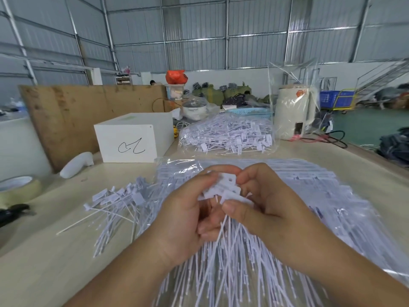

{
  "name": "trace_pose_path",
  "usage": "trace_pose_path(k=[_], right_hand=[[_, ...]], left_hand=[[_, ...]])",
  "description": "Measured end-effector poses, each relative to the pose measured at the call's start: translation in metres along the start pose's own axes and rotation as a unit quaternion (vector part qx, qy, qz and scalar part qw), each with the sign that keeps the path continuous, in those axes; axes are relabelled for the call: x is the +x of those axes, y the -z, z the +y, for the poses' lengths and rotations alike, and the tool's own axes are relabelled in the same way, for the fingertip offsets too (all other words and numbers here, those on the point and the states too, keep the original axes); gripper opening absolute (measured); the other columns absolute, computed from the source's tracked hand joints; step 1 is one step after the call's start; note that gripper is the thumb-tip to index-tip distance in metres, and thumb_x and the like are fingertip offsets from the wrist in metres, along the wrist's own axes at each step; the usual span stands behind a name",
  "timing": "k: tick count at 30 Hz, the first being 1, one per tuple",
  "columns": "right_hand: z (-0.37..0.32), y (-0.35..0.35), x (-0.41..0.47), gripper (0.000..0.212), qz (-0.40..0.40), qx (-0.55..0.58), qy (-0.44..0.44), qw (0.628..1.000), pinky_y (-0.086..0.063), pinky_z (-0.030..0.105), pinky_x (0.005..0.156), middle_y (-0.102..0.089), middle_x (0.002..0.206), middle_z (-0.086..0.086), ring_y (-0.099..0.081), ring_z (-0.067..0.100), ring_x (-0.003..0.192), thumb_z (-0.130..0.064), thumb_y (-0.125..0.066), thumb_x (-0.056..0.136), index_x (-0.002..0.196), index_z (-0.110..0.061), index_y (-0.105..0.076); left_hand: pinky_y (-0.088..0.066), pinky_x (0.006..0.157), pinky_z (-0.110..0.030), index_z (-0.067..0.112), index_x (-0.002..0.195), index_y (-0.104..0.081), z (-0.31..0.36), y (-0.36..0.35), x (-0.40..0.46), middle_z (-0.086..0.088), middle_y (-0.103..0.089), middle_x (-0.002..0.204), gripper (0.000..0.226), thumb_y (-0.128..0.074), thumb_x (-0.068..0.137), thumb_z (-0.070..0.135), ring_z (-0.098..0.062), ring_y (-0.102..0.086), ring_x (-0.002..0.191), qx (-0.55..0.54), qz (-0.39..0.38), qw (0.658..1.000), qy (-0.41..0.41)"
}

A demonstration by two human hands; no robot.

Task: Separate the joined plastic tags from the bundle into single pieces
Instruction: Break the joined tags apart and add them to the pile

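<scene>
Both hands hold a joined bundle of white plastic tags (228,188) above the table, its flat heads fanned out on top and thin tails hanging down. My left hand (188,214) grips the bundle from the left, fingers curled round it. My right hand (263,202) pinches the tag heads between thumb and fingers. A pile of single tags (119,203) lies to the left on the table. Under the hands lies a clear bag of bundled tags (309,196), with many tails (232,273) spread toward me.
A second clear bag of tags (228,135) sits further back. A white box (132,138) with a pen mark stands at the left rear, a white handle-shaped object (76,165) beside it. A tape roll (17,188) lies at the far left, a white kettle (294,111) at right rear.
</scene>
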State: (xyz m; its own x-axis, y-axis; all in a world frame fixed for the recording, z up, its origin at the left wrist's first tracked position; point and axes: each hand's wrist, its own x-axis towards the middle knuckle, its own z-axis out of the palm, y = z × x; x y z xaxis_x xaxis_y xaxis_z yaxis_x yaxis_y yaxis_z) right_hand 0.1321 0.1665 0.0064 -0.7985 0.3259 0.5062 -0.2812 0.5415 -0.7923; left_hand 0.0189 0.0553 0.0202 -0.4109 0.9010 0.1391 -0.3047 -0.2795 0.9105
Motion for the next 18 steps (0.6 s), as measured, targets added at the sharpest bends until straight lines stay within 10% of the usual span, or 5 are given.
trace_pose_path(k=[5, 9, 15, 18], right_hand=[[0.004, 0.005, 0.002, 0.055, -0.052, 0.03, -0.037, 0.997, -0.047, 0.026, 0.065, -0.064, 0.104, -0.02, -0.068, 0.013, 0.075, -0.046, -0.071, 0.076, 0.121, -0.059, -0.043], [-0.006, 0.006, 0.001, 0.046, -0.114, 0.02, -0.003, 0.993, -0.042, 0.004, 0.064, -0.075, 0.1, -0.007, -0.066, -0.002, 0.079, -0.015, -0.061, 0.095, 0.125, -0.05, -0.057], [-0.002, 0.0, 0.0, 0.039, -0.076, -0.028, -0.044, 0.996, -0.049, 0.03, 0.089, -0.069, 0.106, -0.016, -0.066, 0.005, 0.1, -0.026, -0.063, 0.083, 0.116, -0.047, -0.062], [-0.004, -0.002, 0.0, 0.024, -0.042, -0.055, -0.045, 0.997, -0.046, 0.024, 0.078, -0.062, 0.097, -0.017, -0.064, 0.002, 0.091, -0.029, -0.066, 0.08, 0.101, -0.04, -0.064]], left_hand=[[-0.021, 0.037, -0.015, 0.013, 0.094, -0.066, -0.001, 0.003, -0.001, 0.001, -0.035, 0.045, 0.061, -0.051, 0.067, 0.066, -0.008, -0.025, 0.035, 0.1, 0.003, 0.994, 0.044], [-0.021, 0.037, -0.013, 0.01, 0.106, -0.065, 0.001, 0.007, 0.0, -0.006, -0.039, 0.057, 0.077, -0.042, 0.071, 0.074, -0.007, -0.025, 0.037, 0.114, -0.033, 0.99, 0.076], [-0.015, 0.04, -0.014, 0.014, 0.102, -0.067, 0.003, 0.013, 0.002, -0.007, -0.04, 0.064, 0.074, -0.035, 0.08, 0.076, -0.007, -0.022, 0.038, 0.125, -0.057, 0.982, 0.129], [-0.016, 0.041, -0.015, 0.02, 0.085, -0.069, 0.005, 0.013, 0.001, -0.005, -0.042, 0.059, 0.066, -0.035, 0.08, 0.076, -0.008, -0.023, 0.038, 0.125, -0.062, 0.98, 0.14]])
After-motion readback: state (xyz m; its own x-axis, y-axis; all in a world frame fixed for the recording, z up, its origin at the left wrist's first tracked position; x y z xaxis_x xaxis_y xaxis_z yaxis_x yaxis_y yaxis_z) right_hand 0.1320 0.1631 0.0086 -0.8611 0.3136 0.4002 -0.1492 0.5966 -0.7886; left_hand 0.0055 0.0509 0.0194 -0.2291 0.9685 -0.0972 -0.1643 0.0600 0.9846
